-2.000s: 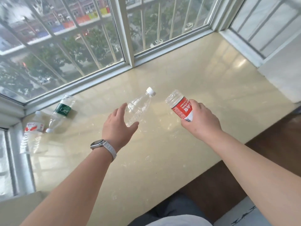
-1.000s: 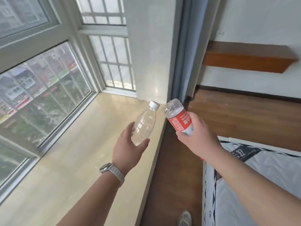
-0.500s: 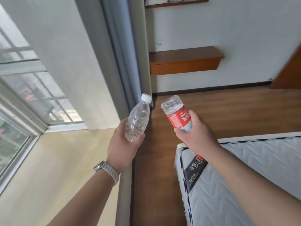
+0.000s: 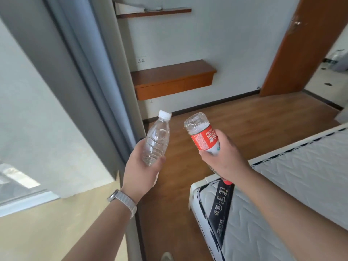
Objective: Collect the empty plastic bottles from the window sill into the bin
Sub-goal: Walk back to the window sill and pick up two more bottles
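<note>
View swung off sill point(image 4: 47, 232); each grip point(image 4: 140, 169) point(image 4: 224, 159) holds bottle point(image 4: 156, 140) point(image 4: 204, 137); open floor point(image 4: 244, 129) ahead.

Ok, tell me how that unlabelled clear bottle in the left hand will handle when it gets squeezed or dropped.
The clear bottle looks empty, so it is probably very light. Its thin ribbed wall would likely dent and crackle under a firm squeeze from the left hand. With the white cap on, trapped air may make it spring back. Being round, it would probably bounce and roll on the wooden floor.

mattress point(image 4: 293, 185) right, wooden shelf point(image 4: 173, 80) on wall, grey curtain point(image 4: 94, 72) left.
</note>
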`<state>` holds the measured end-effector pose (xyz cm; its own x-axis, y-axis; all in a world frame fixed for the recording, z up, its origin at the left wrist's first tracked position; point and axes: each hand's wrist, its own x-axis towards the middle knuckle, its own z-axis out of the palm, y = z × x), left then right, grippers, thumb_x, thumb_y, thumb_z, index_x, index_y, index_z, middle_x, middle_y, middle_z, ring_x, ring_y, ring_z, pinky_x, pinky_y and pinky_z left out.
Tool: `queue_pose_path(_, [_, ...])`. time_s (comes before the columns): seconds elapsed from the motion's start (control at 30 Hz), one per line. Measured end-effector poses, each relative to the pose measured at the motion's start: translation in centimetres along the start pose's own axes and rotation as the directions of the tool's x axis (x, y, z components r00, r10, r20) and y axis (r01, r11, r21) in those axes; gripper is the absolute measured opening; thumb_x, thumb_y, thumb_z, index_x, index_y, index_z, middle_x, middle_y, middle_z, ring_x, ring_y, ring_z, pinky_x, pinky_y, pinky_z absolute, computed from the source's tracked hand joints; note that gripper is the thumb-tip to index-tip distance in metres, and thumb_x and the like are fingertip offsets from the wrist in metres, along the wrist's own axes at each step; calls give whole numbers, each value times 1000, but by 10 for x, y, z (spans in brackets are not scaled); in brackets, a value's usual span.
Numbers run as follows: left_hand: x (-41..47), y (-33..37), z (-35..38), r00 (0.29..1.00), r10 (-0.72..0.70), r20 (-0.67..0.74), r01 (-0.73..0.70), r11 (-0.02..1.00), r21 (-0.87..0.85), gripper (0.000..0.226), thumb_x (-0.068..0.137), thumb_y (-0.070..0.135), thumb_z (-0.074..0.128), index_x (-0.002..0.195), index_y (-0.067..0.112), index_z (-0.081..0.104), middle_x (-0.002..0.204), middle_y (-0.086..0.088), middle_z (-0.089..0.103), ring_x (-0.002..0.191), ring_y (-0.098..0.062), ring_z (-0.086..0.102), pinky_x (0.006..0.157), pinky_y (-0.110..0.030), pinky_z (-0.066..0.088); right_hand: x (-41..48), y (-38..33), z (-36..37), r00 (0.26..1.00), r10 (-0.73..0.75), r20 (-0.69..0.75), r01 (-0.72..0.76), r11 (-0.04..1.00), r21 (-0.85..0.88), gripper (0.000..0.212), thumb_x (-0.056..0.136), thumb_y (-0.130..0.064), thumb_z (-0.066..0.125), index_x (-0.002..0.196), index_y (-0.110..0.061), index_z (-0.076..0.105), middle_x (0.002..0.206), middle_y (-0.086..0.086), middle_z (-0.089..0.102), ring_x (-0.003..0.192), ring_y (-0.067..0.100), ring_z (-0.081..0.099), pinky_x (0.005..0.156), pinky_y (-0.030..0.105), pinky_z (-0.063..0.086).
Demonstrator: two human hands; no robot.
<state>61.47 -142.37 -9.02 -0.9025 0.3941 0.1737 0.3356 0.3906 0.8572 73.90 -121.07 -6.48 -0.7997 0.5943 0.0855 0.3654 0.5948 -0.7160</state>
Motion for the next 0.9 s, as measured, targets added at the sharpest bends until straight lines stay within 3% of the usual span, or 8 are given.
queue_pose_path(0.13, [64, -23, -22, 998, 40, 38, -39, 998, -42, 56, 82, 38, 75, 132, 40, 50, 116, 20, 65, 103, -1, 63, 89, -28, 49, 36, -29, 20, 999, 25, -46, -27, 999, -41, 70, 80, -48, 70, 138, -35, 32, 112, -13, 49, 87, 3, 52, 65, 19, 42])
queue_pose_path(0.23, [95, -36, -30, 996, 39, 74, -33, 997, -70, 55, 82, 35, 76, 131, 38, 51, 112, 22, 66, 96, 4, 63, 85, -23, 49, 52, -43, 35, 997, 31, -67, -35, 998, -58, 70, 82, -48, 70, 138, -35, 31, 112, -15, 47, 86, 2, 51, 61, 13, 35])
queue_pose_path(0.37, [122, -51, -28, 988, 39, 152, -29, 998, -63, 57, 82, 39, 76, 132, 40, 47, 111, 19, 66, 92, 4, 64, 76, -17, 48, 73, -49, 48, 995, 56, -77, -61, 995, -73, 72, 82, -50, 69, 140, -35, 29, 120, -13, 49, 92, 6, 54, 62, 12, 37])
queue_pose_path(0.53, [166, -63, -18, 982, 30, 189, -24, 999, -38, 59, 81, 43, 76, 132, 41, 47, 112, 16, 67, 92, -1, 66, 84, -36, 56, 106, -47, 55, 992, 83, -98, -89, 994, -63, 73, 82, -50, 69, 141, -34, 30, 120, -12, 50, 92, 7, 55, 63, 14, 39])
queue_pose_path(0.67, [207, -64, 0, 979, 37, 202, -35, 999, -10, 59, 80, 47, 74, 131, 41, 47, 112, 15, 67, 95, -6, 67, 85, -40, 57, 142, -32, 60, 990, 105, -98, -111, 992, -58, 73, 81, -52, 68, 140, -34, 29, 119, -13, 50, 93, 7, 55, 65, 16, 40])
queue_pose_path(0.9, [299, -60, 46, 981, 30, 190, -40, 998, 47, 63, 81, 44, 74, 136, 41, 43, 116, 17, 64, 94, -2, 65, 80, -29, 54, 253, -1, 77, 987, 147, -61, -147, 989, 11, 72, 83, -53, 66, 140, -36, 27, 116, -17, 46, 83, 0, 52, 59, 10, 33])
